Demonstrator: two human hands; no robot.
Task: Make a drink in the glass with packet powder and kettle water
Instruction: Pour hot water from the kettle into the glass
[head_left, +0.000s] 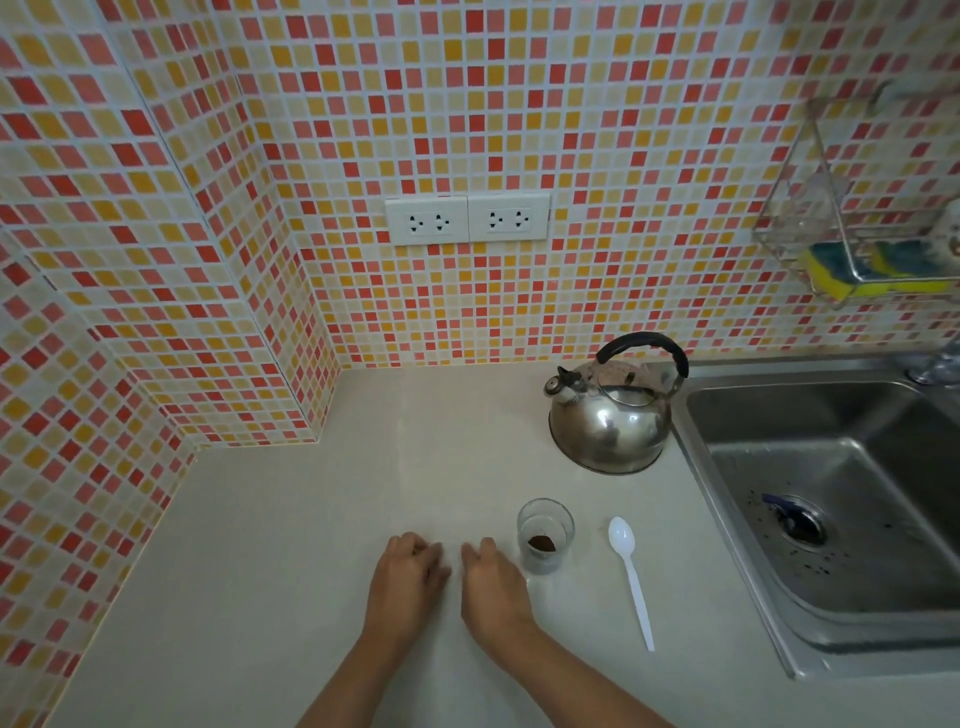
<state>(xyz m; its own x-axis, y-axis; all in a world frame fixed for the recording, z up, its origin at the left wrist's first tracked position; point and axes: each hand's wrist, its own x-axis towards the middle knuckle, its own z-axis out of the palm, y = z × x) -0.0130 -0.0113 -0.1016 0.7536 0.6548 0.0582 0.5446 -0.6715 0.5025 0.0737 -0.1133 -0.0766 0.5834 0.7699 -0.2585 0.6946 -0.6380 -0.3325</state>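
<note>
A small clear glass stands on the pale counter with a little heap of brown powder in its bottom. Behind it to the right sits a steel kettle with a black handle, spout pointing left. A white plastic spoon lies right of the glass. My left hand and my right hand rest palm down on the counter just left of the glass, fingers loosely curled, holding nothing that I can see. No packet is in view.
A steel sink fills the right side, with its tap at the back. A wire rack with yellow sponges hangs on the tiled wall. Two wall sockets sit above the counter. A tiled column juts out at the left.
</note>
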